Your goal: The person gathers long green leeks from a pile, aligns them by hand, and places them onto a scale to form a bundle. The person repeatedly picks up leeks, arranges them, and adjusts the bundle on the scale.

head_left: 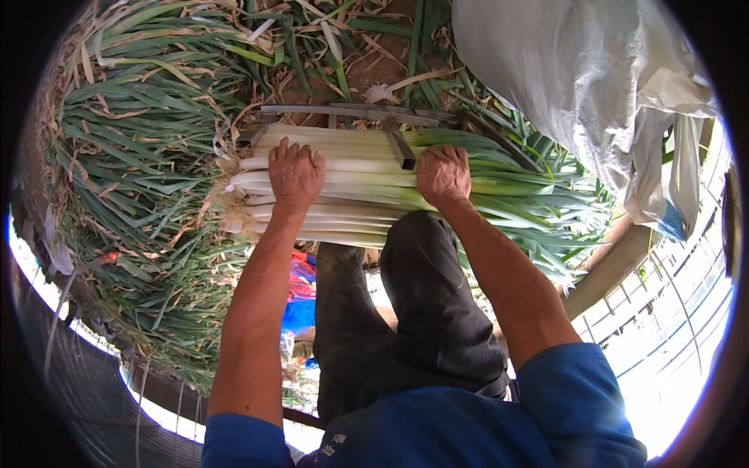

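A wide bundle of long green onions (351, 186) lies crosswise in front of me, roots to the left, white stalks in the middle and green leaves to the right. My left hand (296, 173) presses on the white stalks near the root end, its fingers curled over them. Farther right, my right hand (445, 175) grips the stalks where white turns to green. Between the hands, a short metal post (400, 145) of a metal frame (359, 114) leans over the bundle's far side. My raised right knee (420, 234) touches the bundle's near edge.
A tall heap of green onions (148, 179) with dry leaves fills the left. At the far right hangs a large whitish plastic sack (562, 70). Loose leaves litter the brown ground (374, 62) beyond the frame. Wire mesh (663, 304) stands at the right, and red and blue plastic (300, 292) lies below.
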Demonstrator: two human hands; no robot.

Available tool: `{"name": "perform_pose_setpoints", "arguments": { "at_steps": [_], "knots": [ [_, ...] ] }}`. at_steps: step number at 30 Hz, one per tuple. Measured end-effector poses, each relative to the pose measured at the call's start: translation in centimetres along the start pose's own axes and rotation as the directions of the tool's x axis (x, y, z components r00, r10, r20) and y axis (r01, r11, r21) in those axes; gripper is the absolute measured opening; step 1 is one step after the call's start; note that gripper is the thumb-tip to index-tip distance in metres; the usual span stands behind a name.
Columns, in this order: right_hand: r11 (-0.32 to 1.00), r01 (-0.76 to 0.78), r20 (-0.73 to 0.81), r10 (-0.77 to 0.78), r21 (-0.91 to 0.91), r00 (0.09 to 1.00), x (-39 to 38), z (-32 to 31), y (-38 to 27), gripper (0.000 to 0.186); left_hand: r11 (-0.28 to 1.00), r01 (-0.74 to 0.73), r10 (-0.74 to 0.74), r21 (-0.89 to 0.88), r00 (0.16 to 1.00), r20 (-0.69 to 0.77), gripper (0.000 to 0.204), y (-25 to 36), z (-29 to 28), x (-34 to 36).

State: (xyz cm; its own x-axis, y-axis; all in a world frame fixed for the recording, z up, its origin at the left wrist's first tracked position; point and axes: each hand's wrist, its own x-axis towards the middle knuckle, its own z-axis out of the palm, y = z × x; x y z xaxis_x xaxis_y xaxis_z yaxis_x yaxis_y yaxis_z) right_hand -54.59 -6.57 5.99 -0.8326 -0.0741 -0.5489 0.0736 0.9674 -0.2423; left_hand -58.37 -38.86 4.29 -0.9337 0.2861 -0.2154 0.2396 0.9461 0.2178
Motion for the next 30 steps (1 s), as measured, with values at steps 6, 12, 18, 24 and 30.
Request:
{"name": "perform_pose_setpoints", "arguments": {
  "at_steps": [6,12,18,24,30],
  "knots": [
    [1.0,-0.019,-0.002,0.019,-0.008,1.0,0.1,0.2,-0.3,0.035,0.984,0.075,-0.035,-0.161,0.971,0.238,0.035,-1.8,-0.6,1.4],
    [0.999,0.023,-0.128,-0.018,0.035,0.992,0.3,0.5,-0.4,0.025,0.99,-0.131,0.122,-0.058,0.983,-0.134,0.032,-2.0,0.3,1.8],
    [0.996,0.089,-0.236,-0.082,0.016,0.968,1.3,0.6,-0.6,0.017,0.962,-0.091,0.058,-0.258,0.989,-0.134,0.025,-3.4,2.9,1.6],
    [0.998,0.068,-0.189,-0.065,0.009,0.98,0.4,0.5,-0.6,0.008,0.972,-0.09,0.066,-0.217,0.991,-0.119,0.022,-3.3,3.0,1.3],
    [0.997,0.064,-0.103,-0.068,-0.041,0.992,0.1,-1.2,-0.4,0.018,0.975,-0.093,0.07,-0.204,0.991,-0.118,0.024,-3.0,2.6,1.1]
  ]
}}
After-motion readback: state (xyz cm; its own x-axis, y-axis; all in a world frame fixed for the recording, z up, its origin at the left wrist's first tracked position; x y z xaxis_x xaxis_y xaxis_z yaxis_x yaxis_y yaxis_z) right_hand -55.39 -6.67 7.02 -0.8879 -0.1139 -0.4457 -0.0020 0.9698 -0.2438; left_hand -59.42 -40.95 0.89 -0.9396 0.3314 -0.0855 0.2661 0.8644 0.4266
